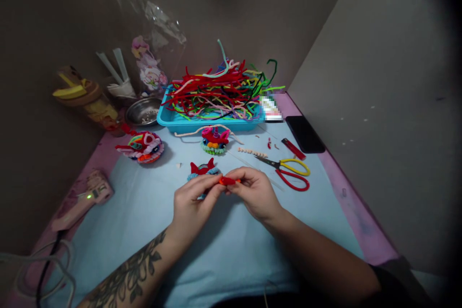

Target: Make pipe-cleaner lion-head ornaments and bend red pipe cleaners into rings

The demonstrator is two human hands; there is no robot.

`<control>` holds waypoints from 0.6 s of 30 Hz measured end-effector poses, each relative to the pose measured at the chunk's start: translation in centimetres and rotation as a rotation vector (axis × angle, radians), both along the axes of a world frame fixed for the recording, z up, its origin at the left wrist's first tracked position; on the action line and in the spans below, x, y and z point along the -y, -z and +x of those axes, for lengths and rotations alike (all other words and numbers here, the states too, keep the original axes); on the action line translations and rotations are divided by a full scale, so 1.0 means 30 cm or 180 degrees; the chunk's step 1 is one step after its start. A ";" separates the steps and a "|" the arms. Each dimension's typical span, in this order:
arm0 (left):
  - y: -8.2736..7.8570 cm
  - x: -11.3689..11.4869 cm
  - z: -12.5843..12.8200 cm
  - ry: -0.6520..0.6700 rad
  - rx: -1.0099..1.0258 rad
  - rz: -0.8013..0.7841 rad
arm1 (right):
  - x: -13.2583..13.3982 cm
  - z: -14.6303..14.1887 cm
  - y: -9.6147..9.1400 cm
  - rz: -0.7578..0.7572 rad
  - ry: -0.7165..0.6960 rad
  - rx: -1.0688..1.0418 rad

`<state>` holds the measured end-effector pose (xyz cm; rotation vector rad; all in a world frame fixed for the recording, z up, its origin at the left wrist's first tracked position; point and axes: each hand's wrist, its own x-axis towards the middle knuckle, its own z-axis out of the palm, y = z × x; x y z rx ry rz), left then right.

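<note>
My left hand (193,204) and my right hand (254,192) meet above the light blue table cover (144,221). Both pinch a short red-orange pipe cleaner piece (228,181), one hand at each end. Just behind my left fingers sits a small red and blue pipe cleaner figure (202,170), partly hidden by them. A pink and green figure with a horn (214,139) stands farther back. A multicoloured figure (142,147) lies to the left.
A blue tray (173,119) piled with coloured pipe cleaners stands at the back. Scissors (290,171) with yellow and red handles, a red lighter (293,148) and a black phone (305,134) lie at the right. A glue gun (83,199) rests at the left, a metal bowl (142,110) behind.
</note>
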<state>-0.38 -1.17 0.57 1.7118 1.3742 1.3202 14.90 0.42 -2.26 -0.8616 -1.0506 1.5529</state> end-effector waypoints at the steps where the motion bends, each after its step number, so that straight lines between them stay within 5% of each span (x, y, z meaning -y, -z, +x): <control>1: 0.002 -0.001 -0.002 0.0007 -0.0010 -0.0047 | -0.001 0.000 0.001 -0.0007 -0.0042 -0.0013; 9: 0.013 -0.003 -0.003 0.0220 0.0213 -0.0695 | -0.014 0.003 -0.029 0.0628 0.0151 0.0311; 18: -0.003 -0.029 0.001 0.1114 0.1146 -0.1922 | -0.038 0.032 -0.028 -0.0148 -0.0330 -0.0068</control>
